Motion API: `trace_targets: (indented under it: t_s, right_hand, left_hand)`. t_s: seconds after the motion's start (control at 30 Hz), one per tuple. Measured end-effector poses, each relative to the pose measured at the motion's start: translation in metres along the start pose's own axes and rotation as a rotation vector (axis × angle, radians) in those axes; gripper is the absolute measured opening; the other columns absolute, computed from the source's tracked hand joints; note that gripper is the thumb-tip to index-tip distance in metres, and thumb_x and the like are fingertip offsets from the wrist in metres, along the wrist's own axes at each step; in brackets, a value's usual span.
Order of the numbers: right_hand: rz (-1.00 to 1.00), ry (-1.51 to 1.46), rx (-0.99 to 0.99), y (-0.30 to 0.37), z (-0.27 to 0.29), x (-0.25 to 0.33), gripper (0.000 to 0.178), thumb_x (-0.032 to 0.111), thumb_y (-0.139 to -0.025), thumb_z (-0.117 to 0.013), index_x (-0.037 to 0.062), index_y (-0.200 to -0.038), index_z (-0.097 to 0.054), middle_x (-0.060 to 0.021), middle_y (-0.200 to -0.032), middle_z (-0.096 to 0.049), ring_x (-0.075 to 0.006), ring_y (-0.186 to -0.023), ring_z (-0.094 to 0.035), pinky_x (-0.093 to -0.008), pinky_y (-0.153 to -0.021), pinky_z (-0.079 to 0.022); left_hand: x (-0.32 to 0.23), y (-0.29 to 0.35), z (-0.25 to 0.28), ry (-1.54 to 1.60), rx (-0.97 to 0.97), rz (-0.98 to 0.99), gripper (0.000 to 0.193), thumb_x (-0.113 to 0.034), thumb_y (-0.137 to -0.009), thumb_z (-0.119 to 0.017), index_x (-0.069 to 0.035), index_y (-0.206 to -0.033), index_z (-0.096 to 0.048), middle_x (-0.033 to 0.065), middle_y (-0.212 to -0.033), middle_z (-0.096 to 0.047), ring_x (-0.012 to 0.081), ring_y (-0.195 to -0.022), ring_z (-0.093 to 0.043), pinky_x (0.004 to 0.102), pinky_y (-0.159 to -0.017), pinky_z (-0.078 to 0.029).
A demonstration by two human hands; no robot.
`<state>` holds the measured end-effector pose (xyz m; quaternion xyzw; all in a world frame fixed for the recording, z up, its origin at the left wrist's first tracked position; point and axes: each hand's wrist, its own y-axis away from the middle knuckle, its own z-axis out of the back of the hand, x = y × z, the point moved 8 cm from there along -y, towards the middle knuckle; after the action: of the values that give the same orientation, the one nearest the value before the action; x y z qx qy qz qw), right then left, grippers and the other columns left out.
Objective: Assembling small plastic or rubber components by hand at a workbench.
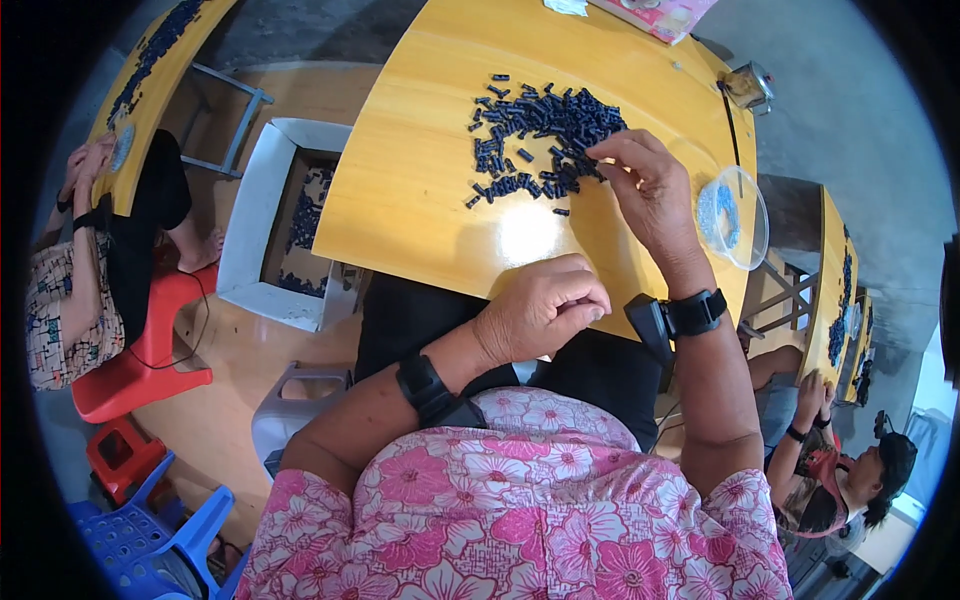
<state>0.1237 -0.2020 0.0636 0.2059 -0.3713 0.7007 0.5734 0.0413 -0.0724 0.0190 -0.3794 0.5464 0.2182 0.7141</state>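
Small black cylindrical pieces lie in a loose heap on the yellow wooden table. At the heap's right edge is my right hand, its thumb and forefinger bent toward each other in a pinch. Whatever is between those fingertips is too small to make out against the dark pieces. My left hand is at the near table edge, fingers curled and thumb pressed against them. What it holds, if anything, is hidden. To the right of my right hand stands a clear plastic tub with small light-blue bits inside.
A white box with black pieces in it stands left of the table. A jar and a pink packet are at the far right edge. Red stool, blue stool. People work at tables on both sides.
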Motion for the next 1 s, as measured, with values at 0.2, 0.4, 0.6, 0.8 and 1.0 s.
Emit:
trace_targets:
  t_s: [0.2,0.4,0.6,0.8,1.0]
  right_hand:
    - [-0.273,-0.131,0.060,0.044,-0.009,-0.027,0.013,0.003,-0.079,-0.068,0.0063,-0.091,-0.073,-0.0067,-0.085,-0.066,-0.0156,-0.074,-0.063,-0.0267,-0.068,-0.051]
    - [-0.219,0.056,0.039,0.051,-0.024,-0.020,0.011,0.005,-0.076,-0.069,0.0081,-0.087,-0.072,-0.0085,-0.085,-0.067,-0.0223,-0.072,-0.065,-0.0316,-0.066,-0.052]
    - [-0.160,0.070,0.001,0.045,-0.027,-0.010,0.012,0.005,-0.075,-0.068,0.0087,-0.087,-0.072,-0.0111,-0.084,-0.067,-0.0283,-0.074,-0.066,-0.0348,-0.067,-0.053]
    - [-0.143,0.141,0.075,0.043,-0.032,-0.006,0.014,0.006,-0.078,-0.069,0.0085,-0.091,-0.073,-0.0105,-0.087,-0.068,-0.0289,-0.077,-0.067,-0.0346,-0.069,-0.053]
    - [-0.147,0.047,-0.026,0.045,-0.030,-0.012,0.017,0.006,-0.078,-0.069,0.0073,-0.094,-0.072,-0.0119,-0.091,-0.068,-0.0296,-0.079,-0.067,-0.0345,-0.071,-0.054]
  left_hand:
    - [-0.002,-0.001,0.000,0.013,-0.015,-0.005,0.004,-0.005,-0.084,-0.064,-0.007,-0.086,-0.068,0.0052,-0.082,-0.062,0.0209,-0.075,-0.061,0.0304,-0.068,-0.049]
    - [-0.001,0.000,0.000,0.009,-0.009,0.034,0.004,-0.005,-0.084,-0.064,-0.007,-0.086,-0.068,0.0051,-0.082,-0.061,0.0214,-0.074,-0.061,0.0305,-0.067,-0.049]
    - [0.001,0.000,-0.001,0.040,-0.015,0.019,0.004,-0.005,-0.085,-0.064,-0.007,-0.087,-0.068,0.0052,-0.082,-0.061,0.0216,-0.075,-0.061,0.0311,-0.068,-0.049]
    - [0.000,0.000,0.000,0.042,-0.012,0.011,0.005,-0.005,-0.084,-0.063,-0.007,-0.087,-0.067,0.0050,-0.083,-0.061,0.0218,-0.075,-0.061,0.0311,-0.068,-0.049]
    - [-0.001,0.000,0.001,0.048,-0.016,0.005,0.005,-0.005,-0.084,-0.063,-0.007,-0.088,-0.067,0.0048,-0.083,-0.061,0.0217,-0.074,-0.061,0.0310,-0.068,-0.049]
